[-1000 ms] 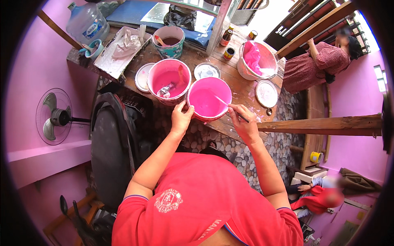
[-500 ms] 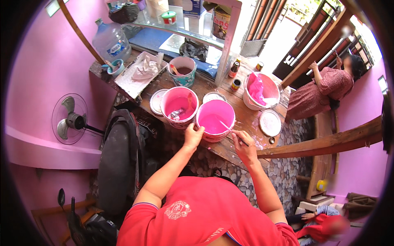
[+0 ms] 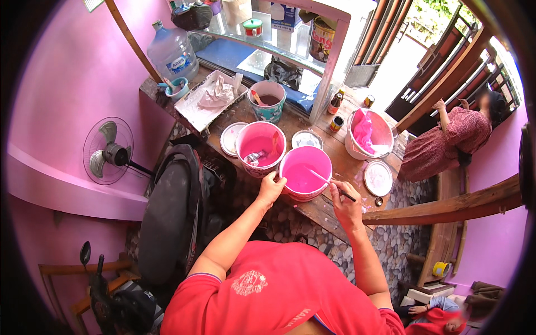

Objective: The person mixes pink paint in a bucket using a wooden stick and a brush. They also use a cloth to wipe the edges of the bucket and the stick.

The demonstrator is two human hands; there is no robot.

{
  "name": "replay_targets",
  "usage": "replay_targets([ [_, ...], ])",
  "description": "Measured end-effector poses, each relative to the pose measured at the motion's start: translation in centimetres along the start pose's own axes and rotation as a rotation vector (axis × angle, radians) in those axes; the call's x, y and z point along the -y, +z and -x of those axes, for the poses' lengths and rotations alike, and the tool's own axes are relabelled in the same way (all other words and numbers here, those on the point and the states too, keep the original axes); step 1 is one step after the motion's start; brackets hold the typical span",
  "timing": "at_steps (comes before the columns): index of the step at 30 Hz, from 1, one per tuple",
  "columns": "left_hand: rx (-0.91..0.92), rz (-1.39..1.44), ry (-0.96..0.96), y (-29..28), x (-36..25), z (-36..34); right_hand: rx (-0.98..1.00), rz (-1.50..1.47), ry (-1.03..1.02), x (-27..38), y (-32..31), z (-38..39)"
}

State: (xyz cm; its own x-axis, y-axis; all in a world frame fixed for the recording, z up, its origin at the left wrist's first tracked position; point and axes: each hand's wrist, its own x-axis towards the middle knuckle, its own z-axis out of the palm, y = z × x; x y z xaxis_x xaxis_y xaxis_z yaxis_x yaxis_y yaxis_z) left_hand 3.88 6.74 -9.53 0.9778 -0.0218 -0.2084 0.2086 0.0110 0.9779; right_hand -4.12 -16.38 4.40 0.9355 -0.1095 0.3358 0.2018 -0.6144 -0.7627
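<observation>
A bucket of pink paint (image 3: 304,181) stands near the front edge of the wooden table. My left hand (image 3: 272,188) grips its left side near the rim, the thumb against the wall. In my right hand (image 3: 346,207), fingers pinch a thin stick (image 3: 319,176), pale below and dark at its upper end. It slants down into the pink paint; its lower tip is hard to make out. Touching on the left is a second pink-stained bucket (image 3: 245,156), holding a crumpled silvery thing (image 3: 255,158) and an orange-handled tool (image 3: 274,142).
Behind stand a teal-patterned bucket (image 3: 270,113), a paint tray (image 3: 190,109) and a glass case (image 3: 332,67). A white bucket (image 3: 352,146) with pink plastic, lids (image 3: 378,177) and small bottles (image 3: 335,103) are rightward. A motorbike seat (image 3: 170,218) is left, a wooden beam (image 3: 446,204) right. Two other people are at right.
The whole view has shifted, so the table and buckets appear farther right and slightly lower. The stick in my right hand has moved slightly within the bucket; both grips stay the same.
</observation>
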Motion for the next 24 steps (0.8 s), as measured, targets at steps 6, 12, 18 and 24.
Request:
replay_targets([
  [6, 0.076, 0.135, 0.026, 0.5, 1.3, -0.8, -0.018, 0.042, -0.006, 1.0, -1.3, -0.5],
  [12, 0.238, -0.004, 0.139, 0.7, -1.0, -1.2, -0.044, 0.071, 0.017, 1.6, -2.2, -0.1],
  [18, 0.159, -0.203, 0.395, 1.1, -1.7, -0.2, -0.083, 0.054, 0.036, 1.3, -2.3, 1.2],
  [24, 0.074, -0.359, 0.481, 0.9, -0.7, 2.9, -0.066, 0.049, 0.064, 0.0, -1.0, 3.0],
])
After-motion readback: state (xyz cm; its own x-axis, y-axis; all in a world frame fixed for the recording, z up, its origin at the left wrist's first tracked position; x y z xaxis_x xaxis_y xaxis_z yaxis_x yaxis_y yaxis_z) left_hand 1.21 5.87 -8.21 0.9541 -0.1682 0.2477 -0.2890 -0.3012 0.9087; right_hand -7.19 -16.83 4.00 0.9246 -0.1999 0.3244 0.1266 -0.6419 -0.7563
